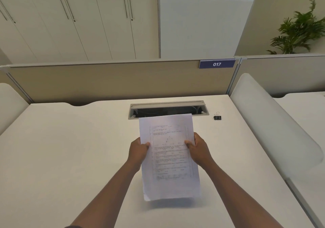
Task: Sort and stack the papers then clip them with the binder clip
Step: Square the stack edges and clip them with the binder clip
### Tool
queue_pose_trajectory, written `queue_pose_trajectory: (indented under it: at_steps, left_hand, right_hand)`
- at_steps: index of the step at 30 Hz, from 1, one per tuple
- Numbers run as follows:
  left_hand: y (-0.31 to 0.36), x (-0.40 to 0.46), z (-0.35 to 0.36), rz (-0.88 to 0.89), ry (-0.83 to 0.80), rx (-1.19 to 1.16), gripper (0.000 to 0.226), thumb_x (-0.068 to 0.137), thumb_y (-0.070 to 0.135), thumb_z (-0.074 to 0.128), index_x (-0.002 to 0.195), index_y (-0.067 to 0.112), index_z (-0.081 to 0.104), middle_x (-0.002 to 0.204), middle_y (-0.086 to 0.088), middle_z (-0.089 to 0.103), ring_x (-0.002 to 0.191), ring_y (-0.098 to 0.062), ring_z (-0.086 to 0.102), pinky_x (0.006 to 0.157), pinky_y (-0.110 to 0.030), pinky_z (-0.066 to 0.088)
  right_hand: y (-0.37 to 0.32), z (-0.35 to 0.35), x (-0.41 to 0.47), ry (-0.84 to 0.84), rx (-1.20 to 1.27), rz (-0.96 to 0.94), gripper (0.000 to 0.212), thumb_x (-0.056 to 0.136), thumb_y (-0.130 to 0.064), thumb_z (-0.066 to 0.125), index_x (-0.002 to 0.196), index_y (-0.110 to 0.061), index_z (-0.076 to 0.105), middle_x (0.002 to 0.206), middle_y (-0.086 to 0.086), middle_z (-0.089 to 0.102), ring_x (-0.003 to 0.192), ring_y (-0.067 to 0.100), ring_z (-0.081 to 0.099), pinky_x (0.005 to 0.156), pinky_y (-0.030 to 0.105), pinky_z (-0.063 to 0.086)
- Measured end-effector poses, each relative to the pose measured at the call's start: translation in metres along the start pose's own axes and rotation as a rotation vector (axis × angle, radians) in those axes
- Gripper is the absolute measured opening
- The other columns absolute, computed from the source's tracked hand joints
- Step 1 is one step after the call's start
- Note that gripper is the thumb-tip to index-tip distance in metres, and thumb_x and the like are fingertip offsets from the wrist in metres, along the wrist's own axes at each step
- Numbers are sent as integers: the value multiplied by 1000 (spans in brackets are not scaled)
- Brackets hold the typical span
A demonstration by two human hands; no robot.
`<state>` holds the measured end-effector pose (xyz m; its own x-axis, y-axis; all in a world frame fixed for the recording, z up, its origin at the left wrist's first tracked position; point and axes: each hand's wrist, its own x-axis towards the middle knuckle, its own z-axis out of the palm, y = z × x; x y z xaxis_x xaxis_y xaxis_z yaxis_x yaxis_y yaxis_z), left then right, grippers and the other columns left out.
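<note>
A stack of white printed papers (168, 157) is held upright above the white desk (70, 148), its lower edge lifted off the surface. My left hand (138, 151) grips the stack's left edge, thumb on the front. My right hand (198, 150) grips the right edge the same way. A small black binder clip (217, 117) with silver handles lies on the desk at the far right, apart from both hands.
An open grey cable tray (168, 109) is sunk into the desk just behind the papers. A beige partition (114, 81) with a blue "017" sign (217, 64) closes the back. A white curved divider (274, 132) borders the right side.
</note>
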<state>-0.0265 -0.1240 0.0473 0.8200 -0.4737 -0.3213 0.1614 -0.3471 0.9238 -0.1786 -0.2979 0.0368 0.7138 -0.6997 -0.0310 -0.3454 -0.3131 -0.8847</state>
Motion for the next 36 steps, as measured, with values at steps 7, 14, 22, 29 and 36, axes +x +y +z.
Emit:
queue_pose_trajectory:
  at_steps: [7, 14, 22, 29, 36]
  left_hand:
    - [-23, 11, 14, -139, -44, -16, 24, 95, 10, 48, 99, 30, 61, 94, 6, 69, 87, -21, 68, 80, -41, 57]
    - [-30, 29, 22, -154, -84, -16, 19, 94, 13, 53, 89, 22, 70, 95, -2, 75, 87, -23, 72, 77, -39, 58]
    - [-19, 68, 32, -133, -94, -108, 20, 94, 20, 59, 96, 3, 69, 99, -17, 74, 88, -37, 69, 76, -45, 52]
    - [-45, 93, 49, -165, 63, 33, 22, 91, 17, 61, 80, -2, 66, 78, -15, 69, 66, -26, 60, 66, -34, 45]
    - [-56, 109, 58, -107, 144, 137, 31, 89, 15, 61, 62, 14, 45, 59, -5, 48, 53, -16, 38, 56, -28, 30]
  right_hand:
    - [37, 5, 1, -18, -15, 116, 24, 96, -21, 53, 119, -16, 54, 114, -1, 63, 102, 19, 61, 82, 28, 48]
    - [58, 8, 5, -7, 31, 159, 22, 97, -18, 50, 119, -17, 54, 113, -3, 65, 99, 14, 62, 68, 11, 44]
    - [80, 9, 18, -24, 30, 213, 17, 97, -20, 50, 114, -22, 53, 105, -12, 64, 90, -6, 59, 60, 5, 42]
    - [99, 4, 33, -88, 12, 247, 24, 96, -35, 53, 117, -23, 51, 107, -10, 65, 91, 1, 62, 66, 6, 43]
    - [102, -58, 128, 213, -297, 160, 18, 97, -18, 51, 110, -8, 57, 100, 9, 65, 93, 28, 63, 78, 29, 43]
